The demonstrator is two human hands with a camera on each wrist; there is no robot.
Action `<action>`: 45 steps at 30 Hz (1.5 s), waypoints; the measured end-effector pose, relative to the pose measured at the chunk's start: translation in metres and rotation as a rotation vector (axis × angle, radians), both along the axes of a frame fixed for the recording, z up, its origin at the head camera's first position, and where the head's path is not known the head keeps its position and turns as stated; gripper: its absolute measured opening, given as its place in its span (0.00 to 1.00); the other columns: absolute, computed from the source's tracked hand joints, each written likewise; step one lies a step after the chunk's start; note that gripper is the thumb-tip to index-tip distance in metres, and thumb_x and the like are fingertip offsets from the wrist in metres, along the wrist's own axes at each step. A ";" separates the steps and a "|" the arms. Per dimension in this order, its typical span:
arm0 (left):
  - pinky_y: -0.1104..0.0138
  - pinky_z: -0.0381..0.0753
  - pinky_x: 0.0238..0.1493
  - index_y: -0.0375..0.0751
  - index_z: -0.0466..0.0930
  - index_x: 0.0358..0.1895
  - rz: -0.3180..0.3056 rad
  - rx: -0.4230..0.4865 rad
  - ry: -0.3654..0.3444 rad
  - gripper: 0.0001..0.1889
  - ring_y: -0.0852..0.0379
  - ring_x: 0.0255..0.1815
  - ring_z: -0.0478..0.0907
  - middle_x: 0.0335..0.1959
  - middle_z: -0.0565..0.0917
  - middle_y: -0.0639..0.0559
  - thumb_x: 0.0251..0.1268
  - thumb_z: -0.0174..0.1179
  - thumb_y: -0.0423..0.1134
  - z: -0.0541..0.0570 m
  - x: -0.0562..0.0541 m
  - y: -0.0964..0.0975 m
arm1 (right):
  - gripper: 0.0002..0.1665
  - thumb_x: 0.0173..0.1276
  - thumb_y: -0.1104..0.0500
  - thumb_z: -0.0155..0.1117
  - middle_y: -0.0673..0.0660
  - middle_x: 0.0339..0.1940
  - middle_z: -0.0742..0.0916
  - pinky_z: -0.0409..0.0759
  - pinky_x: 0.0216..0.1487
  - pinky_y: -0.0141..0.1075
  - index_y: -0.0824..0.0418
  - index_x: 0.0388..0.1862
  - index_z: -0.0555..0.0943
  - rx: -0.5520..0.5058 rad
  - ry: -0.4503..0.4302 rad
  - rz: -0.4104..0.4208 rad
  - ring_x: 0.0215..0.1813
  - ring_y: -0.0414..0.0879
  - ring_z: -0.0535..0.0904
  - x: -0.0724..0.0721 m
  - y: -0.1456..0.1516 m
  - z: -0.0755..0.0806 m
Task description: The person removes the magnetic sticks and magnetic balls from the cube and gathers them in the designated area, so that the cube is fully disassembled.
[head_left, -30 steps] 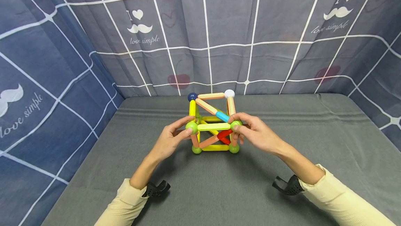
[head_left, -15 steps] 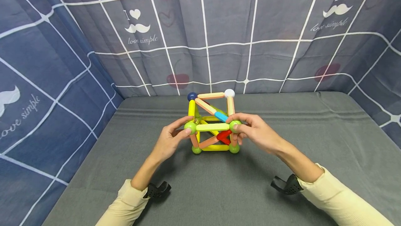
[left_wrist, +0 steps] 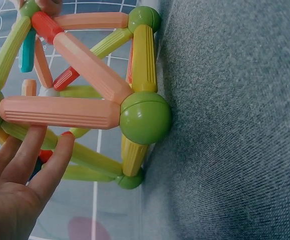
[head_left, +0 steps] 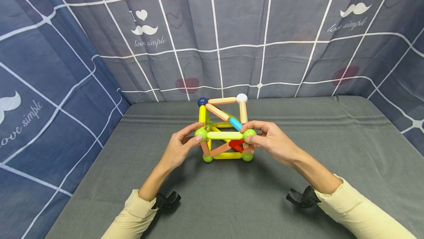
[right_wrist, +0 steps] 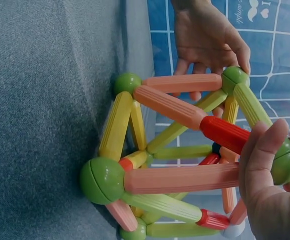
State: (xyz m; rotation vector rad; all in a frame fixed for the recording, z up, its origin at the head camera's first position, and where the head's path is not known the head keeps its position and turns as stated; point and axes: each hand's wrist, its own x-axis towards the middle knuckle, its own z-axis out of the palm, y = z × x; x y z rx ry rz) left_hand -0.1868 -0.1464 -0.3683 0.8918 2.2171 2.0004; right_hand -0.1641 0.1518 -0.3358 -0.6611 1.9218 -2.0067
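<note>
A cube-like frame of magnetic rods and balls stands on the grey cloth surface. My left hand (head_left: 180,147) pinches the green ball (head_left: 200,134) at its upper front left corner. At the upper front right corner, my right hand (head_left: 276,141) grips another green ball (right_wrist: 285,161). A yellow-green rod (head_left: 225,135) joins these two balls. From the dark blue ball (head_left: 202,102) at the back, a peach rod (head_left: 216,111) and a blue rod (head_left: 235,124) run diagonally to the right-hand ball. A red rod (right_wrist: 226,134) meets a peach diagonal on the front face. My right fingers partly hide that corner.
The grey cloth (head_left: 212,198) spreads under and around the frame. A checked curtain (head_left: 238,29) hangs behind it and on both sides. A white ball (head_left: 242,98) marks the back right top corner. Each wrist wears a black mount (head_left: 167,200).
Both hands keep hold of the same corner balls. My right fingers have shifted slightly, and more of the right-hand ball shows. The frame stays nearly in place.
</note>
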 end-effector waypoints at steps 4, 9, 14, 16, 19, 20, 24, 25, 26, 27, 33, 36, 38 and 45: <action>0.58 0.82 0.51 0.27 0.69 0.67 0.005 -0.006 0.002 0.22 0.33 0.47 0.82 0.62 0.74 0.31 0.72 0.56 0.30 0.000 0.000 0.000 | 0.16 0.69 0.70 0.59 0.72 0.28 0.82 0.81 0.32 0.37 0.76 0.53 0.73 -0.019 -0.011 0.012 0.28 0.47 0.78 0.000 0.001 -0.001; 0.59 0.82 0.50 0.27 0.69 0.67 0.014 -0.014 0.005 0.22 0.43 0.46 0.84 0.62 0.74 0.31 0.72 0.56 0.29 0.000 0.000 -0.001 | 0.19 0.70 0.70 0.58 0.67 0.29 0.83 0.81 0.33 0.35 0.78 0.57 0.72 -0.058 -0.036 0.054 0.30 0.46 0.79 0.000 0.004 -0.001; 0.59 0.82 0.50 0.26 0.69 0.66 0.011 -0.007 -0.001 0.22 0.40 0.45 0.84 0.61 0.73 0.29 0.71 0.55 0.28 0.000 0.000 0.001 | 0.20 0.72 0.69 0.57 0.64 0.31 0.83 0.81 0.34 0.35 0.78 0.58 0.71 -0.077 -0.058 0.086 0.33 0.48 0.81 0.001 0.006 0.002; 0.58 0.82 0.51 0.26 0.69 0.66 0.007 -0.001 -0.007 0.22 0.36 0.45 0.83 0.61 0.73 0.28 0.71 0.55 0.28 0.001 0.000 0.002 | 0.20 0.72 0.69 0.57 0.64 0.33 0.84 0.82 0.35 0.35 0.79 0.58 0.71 -0.083 -0.062 0.083 0.34 0.49 0.82 0.001 0.007 0.003; 0.58 0.82 0.50 0.26 0.70 0.66 0.014 0.002 -0.011 0.22 0.35 0.45 0.83 0.60 0.73 0.26 0.71 0.56 0.27 0.001 0.000 0.003 | 0.18 0.71 0.70 0.58 0.66 0.35 0.83 0.84 0.39 0.38 0.79 0.56 0.71 -0.089 -0.070 0.079 0.35 0.49 0.83 0.001 0.007 0.004; 0.58 0.82 0.50 0.26 0.70 0.65 0.016 0.003 -0.013 0.22 0.36 0.45 0.84 0.59 0.73 0.25 0.70 0.56 0.27 0.001 0.000 0.003 | 0.18 0.70 0.70 0.58 0.68 0.36 0.83 0.84 0.40 0.38 0.79 0.56 0.71 -0.090 -0.073 0.078 0.35 0.49 0.83 0.001 0.007 0.004; 0.58 0.83 0.50 0.26 0.70 0.65 0.019 0.003 -0.011 0.22 0.47 0.44 0.86 0.60 0.72 0.23 0.70 0.56 0.27 0.001 0.000 0.002 | 0.16 0.69 0.72 0.58 0.70 0.37 0.81 0.85 0.44 0.42 0.78 0.53 0.72 -0.095 -0.073 0.084 0.36 0.50 0.84 0.001 0.006 0.004; 0.58 0.83 0.49 0.25 0.70 0.65 0.019 0.004 -0.006 0.22 0.49 0.44 0.85 0.60 0.71 0.23 0.71 0.55 0.27 0.001 -0.001 0.001 | 0.15 0.68 0.72 0.58 0.70 0.36 0.82 0.85 0.44 0.43 0.77 0.52 0.72 -0.097 -0.071 0.083 0.36 0.50 0.83 0.000 0.006 0.005; 0.58 0.83 0.49 0.25 0.69 0.65 0.023 0.004 -0.003 0.21 0.52 0.44 0.85 0.61 0.71 0.23 0.71 0.55 0.27 0.001 0.000 0.000 | 0.13 0.68 0.72 0.58 0.69 0.36 0.82 0.85 0.44 0.42 0.77 0.50 0.73 -0.098 -0.065 0.078 0.36 0.49 0.83 0.000 0.007 0.005; 0.59 0.83 0.49 0.24 0.69 0.66 0.024 0.010 -0.002 0.21 0.53 0.45 0.85 0.61 0.71 0.23 0.72 0.54 0.27 0.000 -0.001 -0.001 | 0.12 0.69 0.72 0.57 0.68 0.35 0.82 0.85 0.43 0.42 0.76 0.49 0.73 -0.102 -0.056 0.074 0.36 0.49 0.83 0.000 0.009 0.006; 0.58 0.82 0.50 0.23 0.65 0.68 0.003 0.053 -0.052 0.23 0.57 0.53 0.81 0.67 0.67 0.26 0.74 0.53 0.29 0.000 0.001 -0.011 | 0.10 0.71 0.73 0.56 0.65 0.35 0.85 0.84 0.41 0.37 0.71 0.49 0.78 -0.147 -0.036 0.060 0.38 0.47 0.84 0.001 0.025 0.006; 0.57 0.82 0.51 0.25 0.64 0.69 -0.025 0.047 -0.070 0.24 0.56 0.53 0.82 0.69 0.66 0.28 0.75 0.54 0.31 0.001 0.001 -0.012 | 0.13 0.70 0.74 0.56 0.66 0.38 0.86 0.84 0.45 0.39 0.69 0.51 0.78 -0.167 -0.041 0.092 0.41 0.48 0.85 0.001 0.028 0.002; 0.57 0.81 0.51 0.25 0.64 0.69 -0.037 0.043 -0.073 0.25 0.55 0.52 0.82 0.69 0.65 0.27 0.75 0.54 0.31 0.001 0.000 -0.012 | 0.13 0.70 0.74 0.56 0.67 0.39 0.87 0.84 0.47 0.40 0.68 0.52 0.79 -0.182 -0.034 0.103 0.43 0.50 0.85 0.002 0.029 0.000; 0.57 0.82 0.51 0.25 0.64 0.69 -0.041 0.032 -0.080 0.24 0.56 0.51 0.82 0.69 0.64 0.26 0.75 0.54 0.30 0.001 0.000 -0.011 | 0.14 0.70 0.73 0.58 0.67 0.38 0.87 0.84 0.46 0.43 0.66 0.52 0.80 -0.111 0.037 0.031 0.42 0.52 0.86 0.005 0.033 -0.001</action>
